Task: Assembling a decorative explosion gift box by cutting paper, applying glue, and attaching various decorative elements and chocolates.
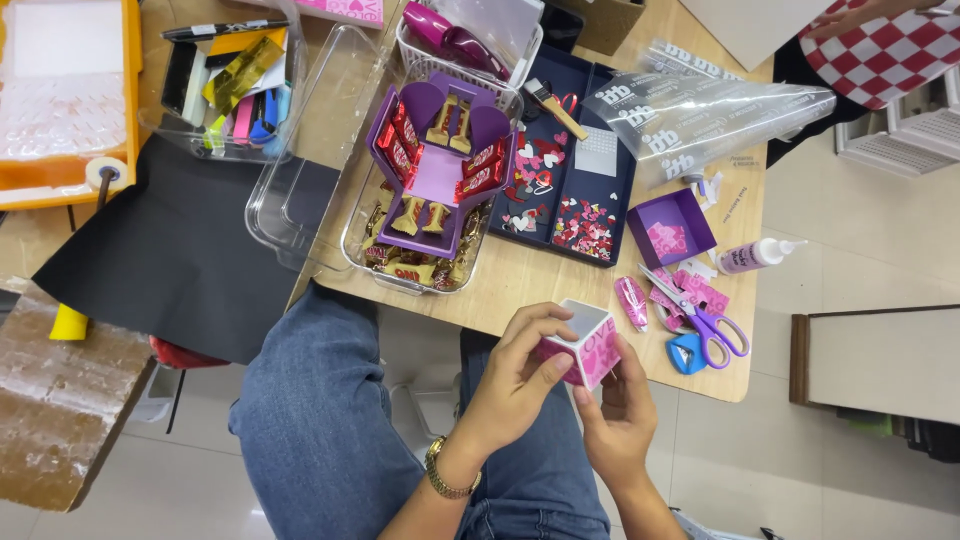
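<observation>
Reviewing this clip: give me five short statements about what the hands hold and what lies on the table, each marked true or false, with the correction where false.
1. Both hands hold a small pink box. True: the left hand and right hand grip the pink box over the lap.
2. The purple-handled scissors are in the right hand. False: the scissors lie on the table.
3. The open purple box holds wrapped sweets. True: the open purple box has them along its flaps.
4. The glue bottle stands upright. False: the glue bottle lies on its side.
5. A watch is on the right wrist. False: the watch is on the left wrist.
</observation>
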